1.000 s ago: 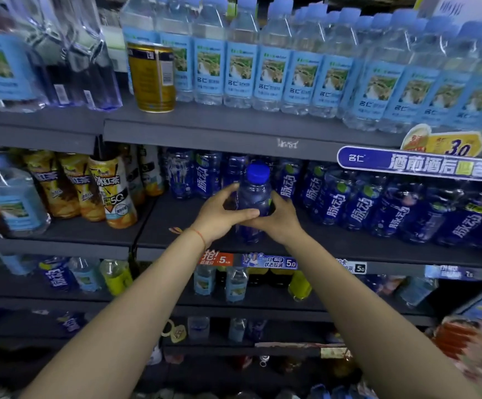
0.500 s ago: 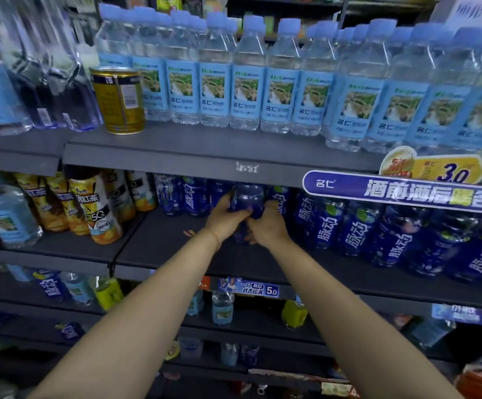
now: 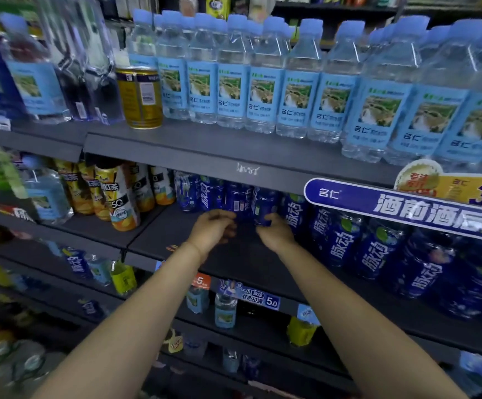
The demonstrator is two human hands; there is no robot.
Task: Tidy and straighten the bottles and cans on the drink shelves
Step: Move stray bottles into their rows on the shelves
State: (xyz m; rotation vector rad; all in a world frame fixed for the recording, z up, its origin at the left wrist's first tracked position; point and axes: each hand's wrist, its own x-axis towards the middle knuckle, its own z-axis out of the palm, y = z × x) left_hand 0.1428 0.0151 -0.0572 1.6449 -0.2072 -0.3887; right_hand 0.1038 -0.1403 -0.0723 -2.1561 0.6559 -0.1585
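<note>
1. Left hand (image 3: 212, 228) reaches into the middle shelf (image 3: 176, 234), fingers loosely curled, holding nothing; fingertips just short of a dark blue bottle (image 3: 238, 201) whose back label faces out.
2. Right hand (image 3: 274, 233) sits beside it on the same shelf, fingertips at the base of the next dark blue bottle (image 3: 264, 207); cannot tell whether it grips or only touches.
3. Hands are apart, a small gap between them, both forearms stretched forward.
4. Both bottles stand upright at the back of the middle shelf, inside the row of blue sports-drink bottles (image 3: 378, 246) that runs right and comes forward toward the shelf edge.
5. Left of that row: yellow tea bottles (image 3: 119, 197), one standing further forward than the others.
6. Top shelf (image 3: 205, 145): long row of clear water bottles (image 3: 260, 90) with light blue caps and labels, upright, touching side by side.
7. Gold can (image 3: 140, 96) stands at the left end of the water row, just beside the first bottle.
8. Blue promo sign (image 3: 401, 208) hangs on the top shelf's front edge, right side, covering the tops of some blue bottles.
9. Price tag (image 3: 255, 296) reading 5.0 on the middle shelf's edge, between the forearms.
</note>
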